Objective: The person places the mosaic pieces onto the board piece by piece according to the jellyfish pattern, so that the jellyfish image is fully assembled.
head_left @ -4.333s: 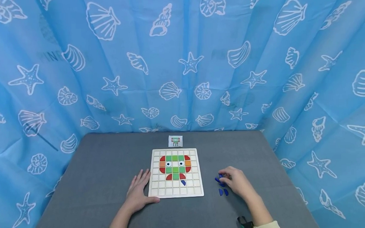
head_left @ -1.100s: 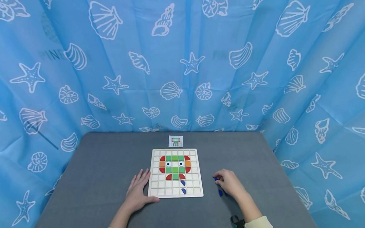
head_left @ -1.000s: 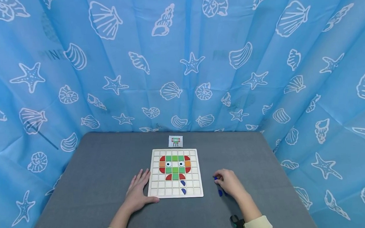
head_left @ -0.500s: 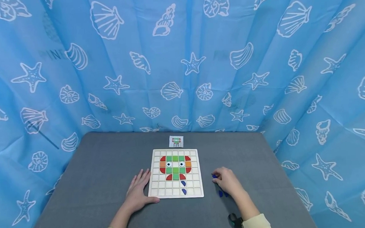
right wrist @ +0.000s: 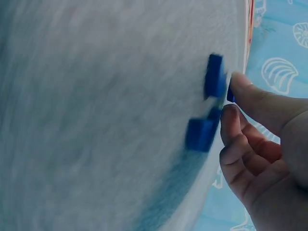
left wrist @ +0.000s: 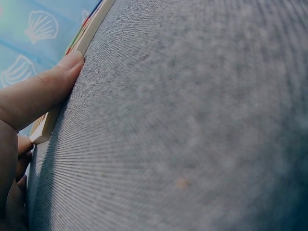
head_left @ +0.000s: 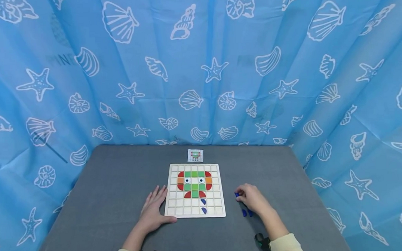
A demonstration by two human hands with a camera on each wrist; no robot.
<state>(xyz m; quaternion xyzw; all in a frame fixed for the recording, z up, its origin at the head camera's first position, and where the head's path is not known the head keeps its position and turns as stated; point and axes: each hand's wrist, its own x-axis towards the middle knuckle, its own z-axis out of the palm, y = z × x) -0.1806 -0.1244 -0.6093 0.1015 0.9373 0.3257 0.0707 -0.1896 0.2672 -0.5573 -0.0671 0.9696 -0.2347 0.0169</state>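
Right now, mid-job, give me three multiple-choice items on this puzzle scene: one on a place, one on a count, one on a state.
1. Where does the small picture card lie?
A. beyond the board's far edge
B. left of the board
C. under the right hand

2. How many blue pieces sit on the wooden board?
A. none
B. two
C. five

3. What is the left hand doing?
A. lifting the board
B. resting flat against the board's near left corner
C. holding a blue piece

A: the card lies past the far edge.
B: two lie below the figure.
B: fingers straight, thumb along the near edge.

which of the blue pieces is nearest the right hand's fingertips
The blue piece at the right hand fingertips, right of the board; the other loose ones lie by the palm.
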